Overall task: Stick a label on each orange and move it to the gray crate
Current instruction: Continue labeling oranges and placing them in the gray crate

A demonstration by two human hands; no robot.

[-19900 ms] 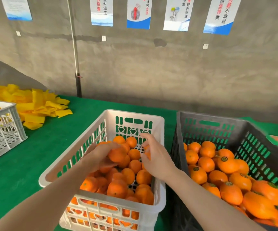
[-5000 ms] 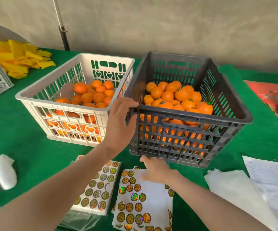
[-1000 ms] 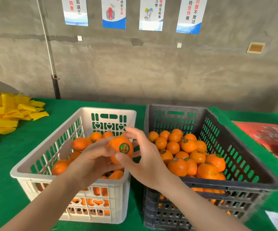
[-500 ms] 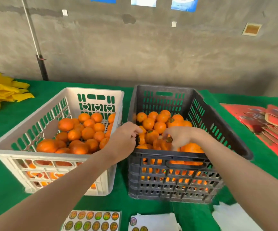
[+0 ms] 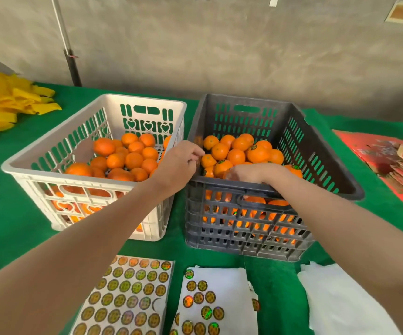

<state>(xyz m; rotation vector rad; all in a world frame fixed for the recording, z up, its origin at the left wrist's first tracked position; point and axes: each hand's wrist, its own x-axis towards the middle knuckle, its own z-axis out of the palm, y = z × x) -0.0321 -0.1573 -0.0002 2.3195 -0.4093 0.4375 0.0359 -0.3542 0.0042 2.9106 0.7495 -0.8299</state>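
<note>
**A:** Where are the hands?

**B:** The left hand (image 5: 177,164) sits where the two crates meet. Its fingers (image 5: 194,153) are bent against the near left corner of the gray crate (image 5: 256,99). I cannot tell whether they grip the rim or only touch it.

**A:** And the other?

**B:** The right hand (image 5: 253,172) reaches over the gray crate's near rim, palm down, with its fingers (image 5: 231,174) curled onto the fruit. I cannot tell whether they are clamped on an orange, because the hand covers whatever is beneath.

**A:** What lies around those fingers?

**B:** Just past the right fingertips sits a labelled orange (image 5: 222,166), sticker up. Beyond it the gray crate is heaped with more oranges (image 5: 258,153), several of them labelled. The left fingers are just beside that heap.

**A:** And the white crate?

**B:** The white crate (image 5: 144,99) stands to the left of the left fingers, touching or nearly touching the gray one. Loose oranges (image 5: 132,160) are piled inside it.

**A:** The labels?

**B:** They lie flat on the green tabletop (image 5: 14,226), nearer the person than both sets of fingers. A nearly full label sheet (image 5: 127,298) lies beside the left forearm. A second sheet (image 5: 210,298), between the forearms, has labels mostly on its left side. White paper (image 5: 335,298) lies by the right forearm.

**A:** Anything farther out?

**B:** A yellow pile (image 5: 9,105) lies well left of the left fingers, and red cartons (image 5: 389,155) well right of the right fingers.
</note>
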